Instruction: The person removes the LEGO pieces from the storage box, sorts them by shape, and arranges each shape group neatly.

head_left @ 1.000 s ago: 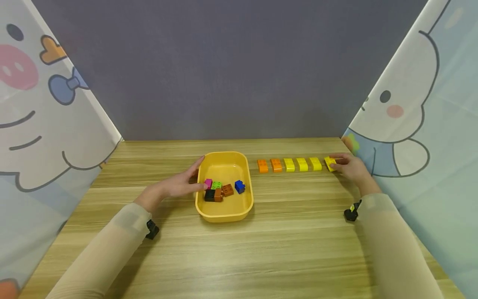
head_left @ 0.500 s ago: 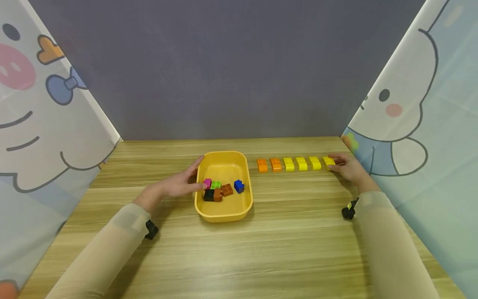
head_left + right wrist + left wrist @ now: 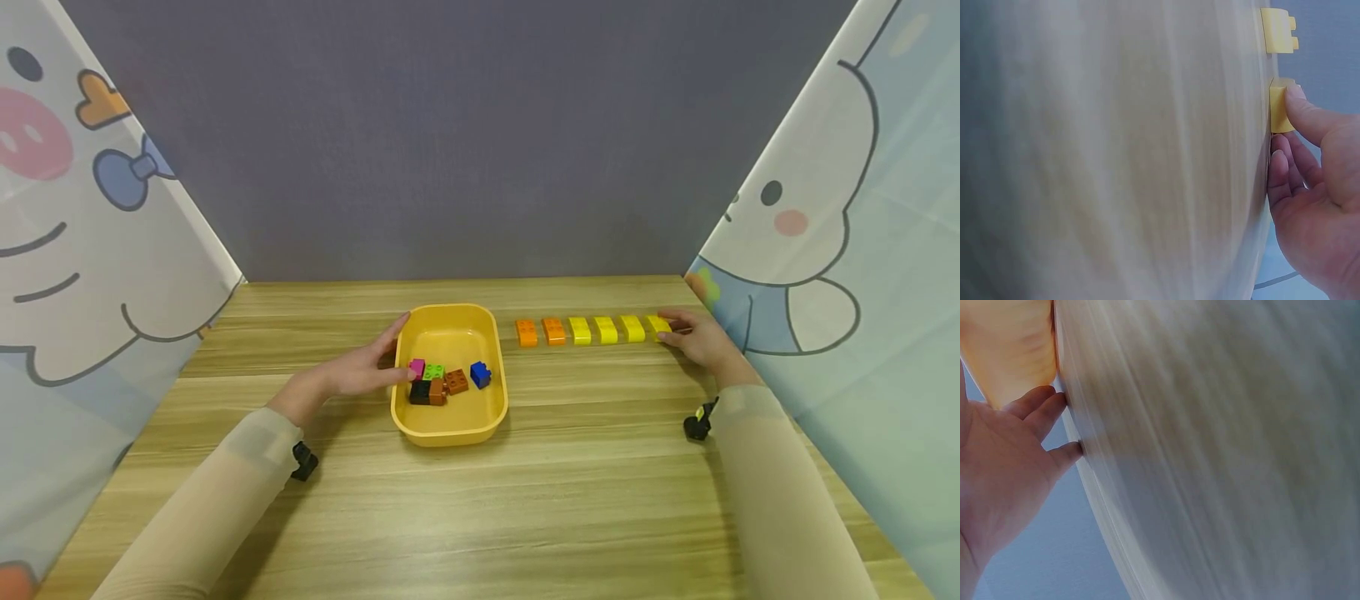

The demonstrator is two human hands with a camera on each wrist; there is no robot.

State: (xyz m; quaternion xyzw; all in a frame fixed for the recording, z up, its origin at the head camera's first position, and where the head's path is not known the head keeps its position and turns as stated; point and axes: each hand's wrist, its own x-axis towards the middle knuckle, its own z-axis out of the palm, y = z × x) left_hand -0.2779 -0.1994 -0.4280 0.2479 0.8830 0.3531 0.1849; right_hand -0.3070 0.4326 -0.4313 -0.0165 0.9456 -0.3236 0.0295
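With thumb and fingers, my right hand (image 3: 701, 337) pinches a yellow building brick (image 3: 658, 327) at the right end of a row of bricks. In the right wrist view the thumb presses on this brick (image 3: 1280, 109), which sits low against the tabletop. Beside the left wall of a yellow plastic tray (image 3: 450, 438) lies my left hand (image 3: 356, 372), its thumb reaching over the rim and its other fingers along the outside. The left wrist view shows the fingers nearly straight, fingertips right at the tray wall (image 3: 1013, 344) and the table.
Two orange bricks (image 3: 527, 333) and three yellow bricks (image 3: 607, 330) make up the rest of the row. Inside the tray are pink, green (image 3: 434, 372), black, brown (image 3: 456, 382) and blue (image 3: 481, 375) bricks. A grey panel (image 3: 465, 142) stands behind the wooden table (image 3: 495, 517), with printed cloth at both sides.
The brick in my right hand has turned from tilted to nearly in line with the row and shifted slightly left, closer to its neighbour. The left hand and tray have stayed put.
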